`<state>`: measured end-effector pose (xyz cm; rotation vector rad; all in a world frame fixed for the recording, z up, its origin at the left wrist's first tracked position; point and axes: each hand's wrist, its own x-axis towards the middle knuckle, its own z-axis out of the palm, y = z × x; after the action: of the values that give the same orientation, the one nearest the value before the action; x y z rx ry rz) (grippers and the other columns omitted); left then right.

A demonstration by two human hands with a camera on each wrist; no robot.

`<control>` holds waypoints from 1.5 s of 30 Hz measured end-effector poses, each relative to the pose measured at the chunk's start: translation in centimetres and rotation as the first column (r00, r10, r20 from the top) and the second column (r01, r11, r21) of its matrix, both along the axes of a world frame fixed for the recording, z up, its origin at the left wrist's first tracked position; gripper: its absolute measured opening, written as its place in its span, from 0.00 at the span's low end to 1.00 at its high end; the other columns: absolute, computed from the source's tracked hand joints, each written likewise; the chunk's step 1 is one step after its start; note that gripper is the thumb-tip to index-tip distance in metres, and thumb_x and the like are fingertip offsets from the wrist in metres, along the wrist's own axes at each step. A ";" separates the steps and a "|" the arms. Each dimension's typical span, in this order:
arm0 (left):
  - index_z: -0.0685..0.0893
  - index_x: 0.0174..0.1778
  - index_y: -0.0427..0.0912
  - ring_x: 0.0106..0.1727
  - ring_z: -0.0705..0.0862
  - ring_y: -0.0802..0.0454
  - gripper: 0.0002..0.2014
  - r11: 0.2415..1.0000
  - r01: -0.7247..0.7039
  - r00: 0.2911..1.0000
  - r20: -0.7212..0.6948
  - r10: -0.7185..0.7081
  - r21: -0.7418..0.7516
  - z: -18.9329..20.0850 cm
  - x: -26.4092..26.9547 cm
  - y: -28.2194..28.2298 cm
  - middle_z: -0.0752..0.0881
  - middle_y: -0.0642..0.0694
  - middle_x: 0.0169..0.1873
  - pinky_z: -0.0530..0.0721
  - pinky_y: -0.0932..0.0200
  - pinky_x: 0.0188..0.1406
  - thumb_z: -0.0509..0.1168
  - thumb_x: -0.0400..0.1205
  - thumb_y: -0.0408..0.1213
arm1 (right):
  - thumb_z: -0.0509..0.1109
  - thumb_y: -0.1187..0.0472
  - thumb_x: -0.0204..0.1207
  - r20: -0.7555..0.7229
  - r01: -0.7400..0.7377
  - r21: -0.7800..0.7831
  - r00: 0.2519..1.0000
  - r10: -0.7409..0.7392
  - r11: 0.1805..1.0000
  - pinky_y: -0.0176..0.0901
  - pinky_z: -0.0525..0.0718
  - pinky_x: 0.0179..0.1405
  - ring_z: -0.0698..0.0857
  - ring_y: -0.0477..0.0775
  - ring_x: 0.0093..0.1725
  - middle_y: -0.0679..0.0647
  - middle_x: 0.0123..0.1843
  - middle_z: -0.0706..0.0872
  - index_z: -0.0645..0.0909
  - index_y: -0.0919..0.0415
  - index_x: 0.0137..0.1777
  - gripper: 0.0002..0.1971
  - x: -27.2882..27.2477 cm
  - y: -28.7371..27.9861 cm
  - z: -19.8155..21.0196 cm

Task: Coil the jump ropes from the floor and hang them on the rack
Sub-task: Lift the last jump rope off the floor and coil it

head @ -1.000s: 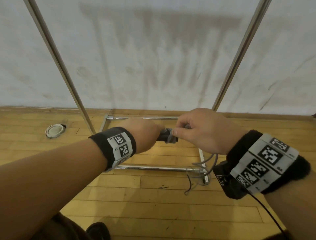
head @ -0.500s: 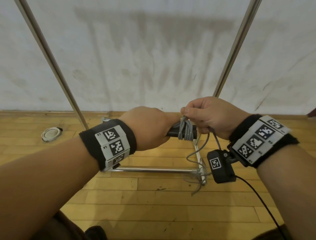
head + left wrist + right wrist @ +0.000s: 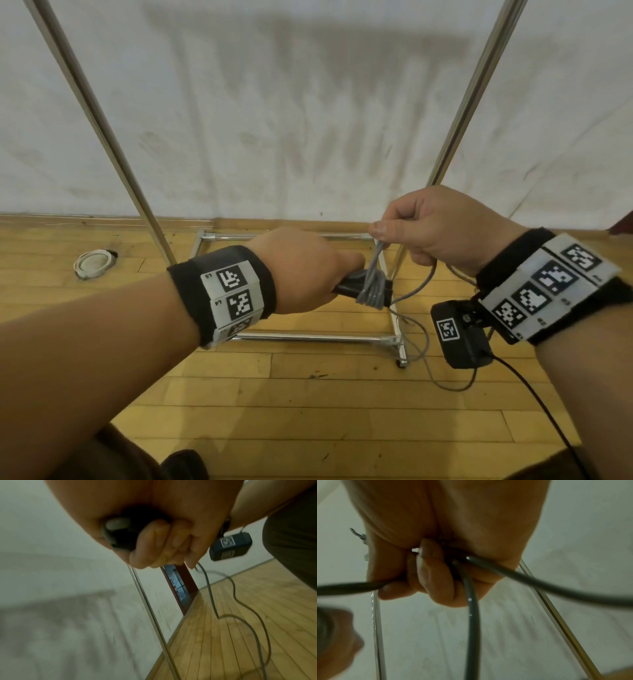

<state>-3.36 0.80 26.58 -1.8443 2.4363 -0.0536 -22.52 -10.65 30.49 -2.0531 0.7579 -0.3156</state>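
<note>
My left hand (image 3: 308,270) grips the black handles (image 3: 352,289) of a jump rope, fingers curled round them (image 3: 154,540). Several turns of grey rope (image 3: 371,287) are wound around the handles. My right hand (image 3: 435,229) is above and to the right, pinching the grey rope (image 3: 472,601) between thumb and fingers and holding it taut up from the wrap. The loose remainder of the rope (image 3: 424,342) hangs down to the wooden floor. The metal rack (image 3: 459,120) stands right behind my hands, against the white wall.
The rack's base frame (image 3: 308,337) lies on the wooden floor below my hands. A round white disc (image 3: 94,263) sits on the floor at the left. A dark red door frame (image 3: 180,588) is at the wall to the right.
My right hand has risen and moved right, pulling the rope up off the handles. More grey turns sit on the handles than a second ago.
</note>
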 end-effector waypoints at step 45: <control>0.82 0.72 0.45 0.63 0.79 0.41 0.25 0.880 -0.230 0.952 -0.282 0.116 -0.416 -0.1 3.2 -1.2 0.83 0.44 0.63 0.81 0.45 0.64 0.74 0.78 0.42 | 0.66 0.40 0.82 -0.020 0.025 0.335 1.000 -0.019 0.942 0.40 0.56 0.18 0.60 0.54 0.23 0.85 0.50 0.84 0.87 0.71 0.59 0.29 1.9 1.3 -1.5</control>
<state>-0.18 -0.38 26.50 -2.3894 2.5673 -0.4290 -20.60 -9.40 28.94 -1.7276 0.7866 -0.1675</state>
